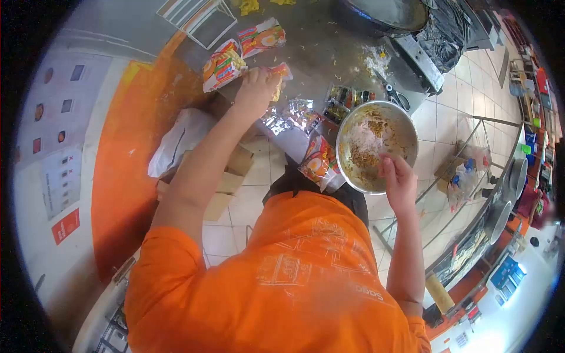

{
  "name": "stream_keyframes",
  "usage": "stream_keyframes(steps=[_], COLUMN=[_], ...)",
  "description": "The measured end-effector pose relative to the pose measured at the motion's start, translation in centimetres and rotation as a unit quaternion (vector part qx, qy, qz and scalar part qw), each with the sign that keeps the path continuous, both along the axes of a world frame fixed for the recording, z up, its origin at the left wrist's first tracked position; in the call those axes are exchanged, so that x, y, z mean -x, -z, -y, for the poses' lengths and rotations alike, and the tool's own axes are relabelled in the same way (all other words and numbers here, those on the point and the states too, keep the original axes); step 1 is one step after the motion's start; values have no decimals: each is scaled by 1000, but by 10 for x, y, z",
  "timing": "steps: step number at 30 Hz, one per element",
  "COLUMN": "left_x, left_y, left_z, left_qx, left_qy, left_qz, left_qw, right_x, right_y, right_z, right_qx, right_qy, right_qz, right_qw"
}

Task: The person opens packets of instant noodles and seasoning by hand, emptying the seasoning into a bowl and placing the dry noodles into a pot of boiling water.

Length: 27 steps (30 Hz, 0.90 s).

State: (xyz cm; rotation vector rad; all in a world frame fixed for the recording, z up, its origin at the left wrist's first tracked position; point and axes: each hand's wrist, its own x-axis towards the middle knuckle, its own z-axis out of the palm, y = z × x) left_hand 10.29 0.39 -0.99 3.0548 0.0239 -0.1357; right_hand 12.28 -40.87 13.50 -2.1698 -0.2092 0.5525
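My left hand (pixel 257 93) is closed around an instant noodle packet (pixel 283 71), with yellow noodles showing beside the fingers. Two more red-and-yellow noodle packets (pixel 262 37) lie just beyond it on the metal table. Over the near right rim of a steel bowl (pixel 412 126), my right hand (pixel 400 177) is closed with thumb and fingers together; whatever they may hold is hidden. Inside the bowl are brown seasoning and a pale powder (pixel 366 140). Silver sachets (pixel 303 113) and dark sachets (pixel 336 110) lie between my hands. Another noodle packet (pixel 318 160) rests at the table's near edge.
Black-handled scissors (pixel 398 97) lie behind the bowl, near spilled white crumbs (pixel 376 60). A large dark pan (pixel 385 16) stands at the back. A white wire rack (pixel 197 20) is at the far left. Cardboard boxes (pixel 238 162) and a white bag (pixel 182 141) sit below, left.
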Motion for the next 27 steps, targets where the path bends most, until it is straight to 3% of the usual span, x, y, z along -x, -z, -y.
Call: stream_keyframes(steps=[6,9,11,15,20,21,23,27], left_x=[-15,-24,-33,-30,-17,-13,-7,-3], left_y=[-3,2,-12,-32,-80,-88,-102,-122], left_z=[-12,-16,-16,-7,29,41,68,114], left_qx=[30,-22,-4,-4,94,94,248,359], left_qy=[-31,-28,-56,-74,-146,-149,-160,-141], left_qz=[-19,9,-83,-3,234,234,236,225], left_qw=[999,999,995,997,957,956,926,895], right_x=[10,14,13,5,-16,-22,-32,-52], right_y=[6,6,11,2,-20,-22,-25,-45], right_z=[5,3,2,-11,-53,-66,-95,-142], right_qx=[-34,-40,-27,-65,-88,-87,-129,-105], right_qy=[37,50,37,56,31,28,-16,-76], right_qz=[7,9,20,-12,17,17,103,122], right_qw=[999,998,999,996,996,996,986,984])
